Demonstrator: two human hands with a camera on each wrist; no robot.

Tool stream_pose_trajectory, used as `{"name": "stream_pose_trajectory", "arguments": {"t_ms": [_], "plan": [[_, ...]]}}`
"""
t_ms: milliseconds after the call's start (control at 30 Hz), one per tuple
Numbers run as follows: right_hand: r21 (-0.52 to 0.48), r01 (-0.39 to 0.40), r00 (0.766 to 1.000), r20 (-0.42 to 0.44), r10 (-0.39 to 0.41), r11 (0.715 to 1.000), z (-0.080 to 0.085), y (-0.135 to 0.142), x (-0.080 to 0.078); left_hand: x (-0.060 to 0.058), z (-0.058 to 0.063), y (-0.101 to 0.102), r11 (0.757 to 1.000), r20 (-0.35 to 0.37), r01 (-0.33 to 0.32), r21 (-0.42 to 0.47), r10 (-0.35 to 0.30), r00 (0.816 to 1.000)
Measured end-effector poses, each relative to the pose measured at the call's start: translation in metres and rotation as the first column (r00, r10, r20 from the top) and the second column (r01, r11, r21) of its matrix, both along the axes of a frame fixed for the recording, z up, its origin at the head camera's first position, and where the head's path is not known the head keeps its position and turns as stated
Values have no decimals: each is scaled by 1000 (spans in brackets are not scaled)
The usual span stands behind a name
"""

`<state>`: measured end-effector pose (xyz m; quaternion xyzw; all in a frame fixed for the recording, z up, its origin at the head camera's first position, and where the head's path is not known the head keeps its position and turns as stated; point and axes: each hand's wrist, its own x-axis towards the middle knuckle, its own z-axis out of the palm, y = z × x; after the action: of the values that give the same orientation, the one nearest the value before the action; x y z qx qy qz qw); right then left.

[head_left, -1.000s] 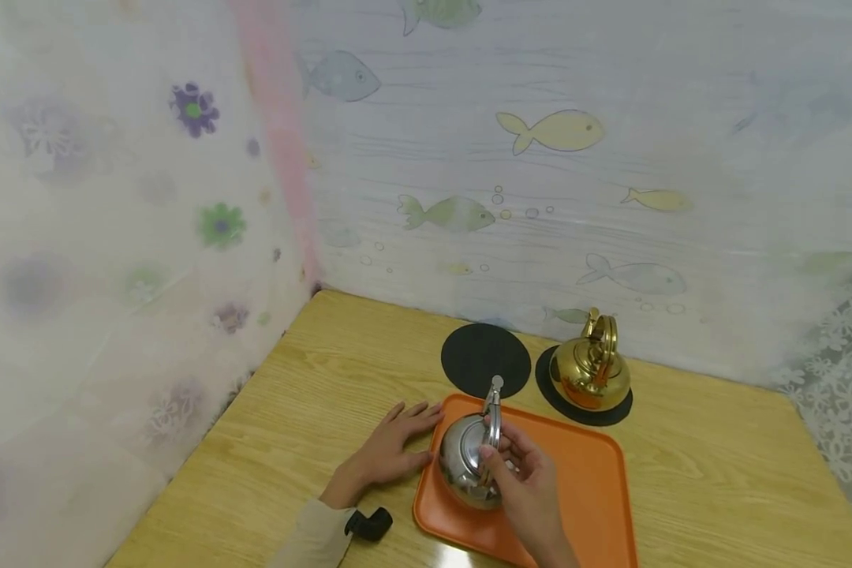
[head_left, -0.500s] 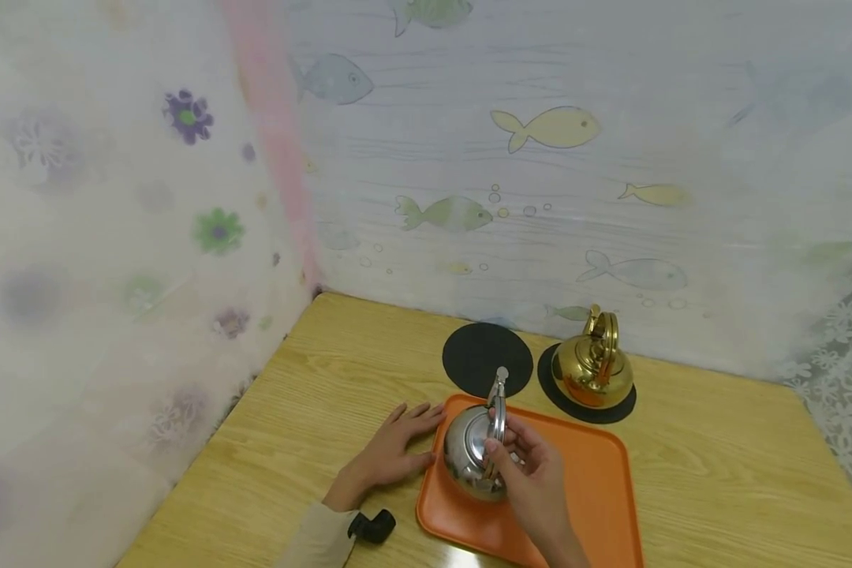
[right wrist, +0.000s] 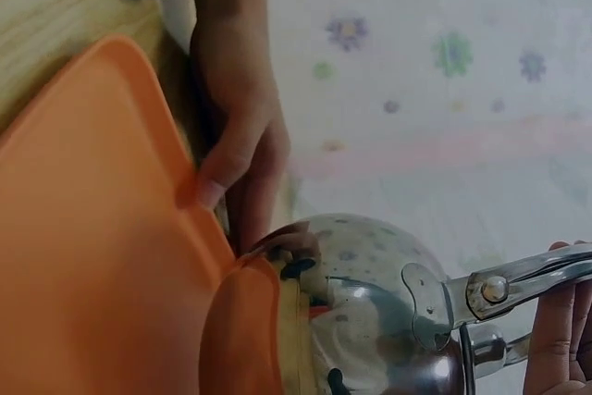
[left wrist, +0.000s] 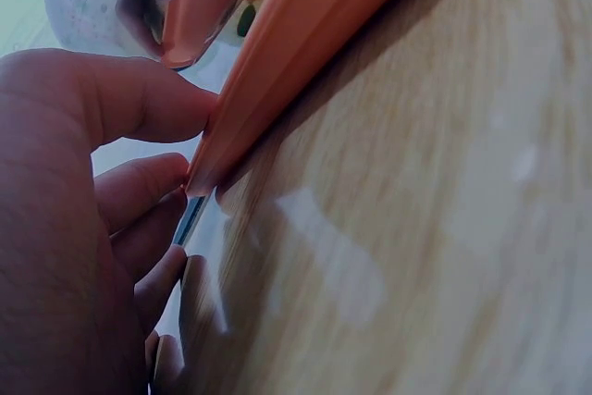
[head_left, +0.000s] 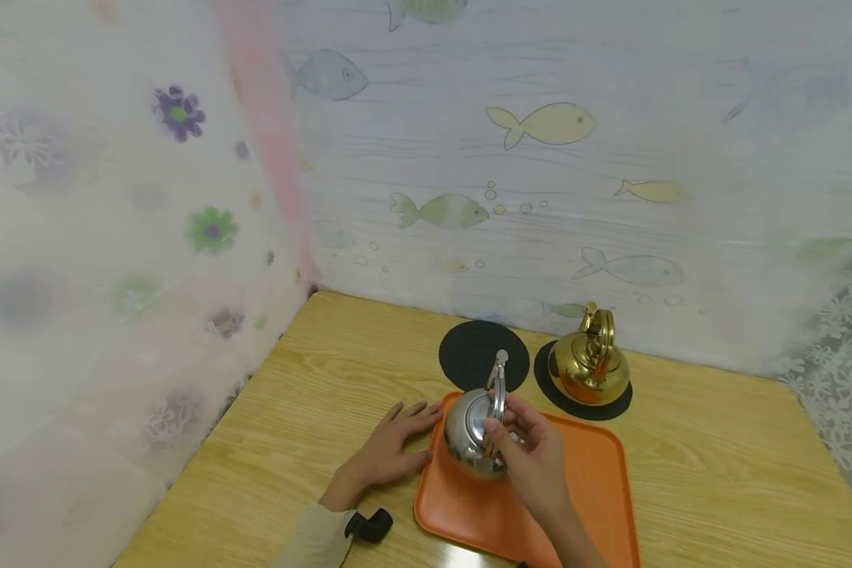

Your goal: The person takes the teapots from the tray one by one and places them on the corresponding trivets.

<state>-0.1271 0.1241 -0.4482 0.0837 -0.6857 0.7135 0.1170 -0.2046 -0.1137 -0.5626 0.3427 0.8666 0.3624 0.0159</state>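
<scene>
By its upright handle, my right hand [head_left: 538,465] grips a shiny silver kettle [head_left: 468,442] over the orange tray [head_left: 592,489]. In the right wrist view the kettle [right wrist: 365,312] shows the tray's orange mirrored in its underside and looks raised off it; fingers of the right hand [right wrist: 555,339] curl under the handle. My left hand [head_left: 390,451] lies at the tray's left edge with its fingers stretched out. Seen from the left wrist, thumb and fingertips of the left hand [left wrist: 65,164] touch the tray's rim [left wrist: 268,80].
Behind the tray lies a round black mat [head_left: 472,351]. To its right, a gold kettle [head_left: 589,371] stands on a second black mat [head_left: 614,409]. All rest on a wood-grain table [head_left: 710,442], with a fish-patterned wall covering [head_left: 412,142] close behind and a flowered one on the left.
My right hand has carried the silver kettle a little up and away from me, toward the back edge of the tray. The left hand stays at the tray's left edge.
</scene>
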Motion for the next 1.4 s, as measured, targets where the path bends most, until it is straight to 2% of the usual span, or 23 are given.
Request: {"name": "stream_pose_trajectory", "arguments": {"t_ms": [467, 733, 1067, 1400], "plan": [[11, -4, 999, -38, 5, 1000, 3, 7, -16, 0, 3, 0, 1000, -9, 1, 25, -1, 1000], [14, -6, 998, -57, 7, 1000, 4, 10, -26, -1, -1, 0, 1000, -8, 6, 21, -6, 1000], [27, 1, 998, -59, 0, 1000, 5, 15, -43, 1, 3, 0, 999, 9, -4, 35, 3, 1000], [52, -32, 997, -70, 36, 998, 5, 21, -61, 0, 1, 0, 999, 0, -2, 32, 2, 1000]]}}
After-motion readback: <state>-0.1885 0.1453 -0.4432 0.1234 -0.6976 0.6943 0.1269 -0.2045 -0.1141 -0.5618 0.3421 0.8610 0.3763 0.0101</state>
